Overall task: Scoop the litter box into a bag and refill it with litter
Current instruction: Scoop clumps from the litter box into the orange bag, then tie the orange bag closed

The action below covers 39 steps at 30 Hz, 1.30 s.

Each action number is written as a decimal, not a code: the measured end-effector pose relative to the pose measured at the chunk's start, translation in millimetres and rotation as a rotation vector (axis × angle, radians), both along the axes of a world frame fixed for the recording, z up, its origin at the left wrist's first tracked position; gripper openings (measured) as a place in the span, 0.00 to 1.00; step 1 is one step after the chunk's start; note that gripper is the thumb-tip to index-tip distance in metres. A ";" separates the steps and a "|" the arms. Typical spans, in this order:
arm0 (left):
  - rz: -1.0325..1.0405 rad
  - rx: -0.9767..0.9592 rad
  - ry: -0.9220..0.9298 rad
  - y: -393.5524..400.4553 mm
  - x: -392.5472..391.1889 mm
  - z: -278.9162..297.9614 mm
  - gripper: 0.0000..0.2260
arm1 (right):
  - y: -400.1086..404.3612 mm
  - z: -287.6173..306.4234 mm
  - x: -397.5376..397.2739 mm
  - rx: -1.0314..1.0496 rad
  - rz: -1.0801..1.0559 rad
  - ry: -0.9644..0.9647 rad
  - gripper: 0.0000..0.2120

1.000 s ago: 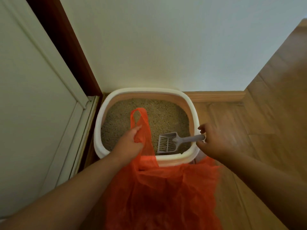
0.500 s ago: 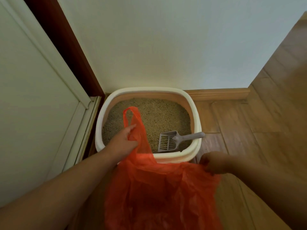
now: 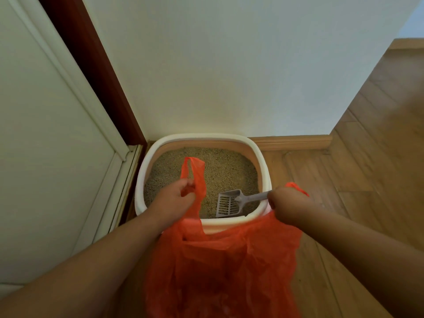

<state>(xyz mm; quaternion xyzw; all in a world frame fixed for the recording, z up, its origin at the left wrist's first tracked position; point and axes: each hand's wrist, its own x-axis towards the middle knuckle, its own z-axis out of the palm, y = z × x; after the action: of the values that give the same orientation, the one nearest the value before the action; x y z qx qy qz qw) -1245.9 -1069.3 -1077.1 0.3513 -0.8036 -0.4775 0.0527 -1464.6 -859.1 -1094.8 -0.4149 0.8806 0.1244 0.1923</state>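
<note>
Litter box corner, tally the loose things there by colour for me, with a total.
White: 1, the litter box.
Orange: 1, the plastic bag, each handle gripped by one hand, left hand and right hand.
Grey: 1, the litter scoop lying in the litter.
Total: 3.

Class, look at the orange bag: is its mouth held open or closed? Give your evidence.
Open. The left hand and right hand each grip a handle, holding the orange bag spread wide apart before the litter box.
</note>
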 end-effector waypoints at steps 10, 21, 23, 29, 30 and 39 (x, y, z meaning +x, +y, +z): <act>-0.173 -0.078 -0.040 56.8 -19.5 90.5 0.06 | -53.1 127.9 54.5 -0.107 0.069 0.116 0.05; -0.255 -0.173 0.000 74.8 3.9 150.5 0.49 | 1.3 184.6 84.6 -0.726 -0.393 -0.621 0.10; -0.240 -0.082 0.113 79.2 -3.1 155.1 0.46 | 4.3 188.5 88.2 -0.768 -0.345 -0.589 0.11; -0.197 -0.053 0.156 102.1 -17.5 148.6 0.18 | 3.3 190.9 92.6 -0.836 -0.297 -0.542 0.12; -0.146 -0.057 0.162 101.3 -20.2 147.7 0.13 | 2.6 192.3 90.2 -0.864 -0.298 -0.567 0.13; 0.089 0.150 0.306 94.9 -24.6 159.5 0.06 | 16.4 208.0 64.2 -0.867 -0.364 -0.788 0.29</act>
<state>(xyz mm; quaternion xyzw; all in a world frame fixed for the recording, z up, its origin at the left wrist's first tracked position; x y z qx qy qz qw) -1270.5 -974.4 -917.6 0.3125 -0.7320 -0.5812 0.1692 -1400.4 -842.7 -886.8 -0.3130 0.7703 -0.4430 0.3354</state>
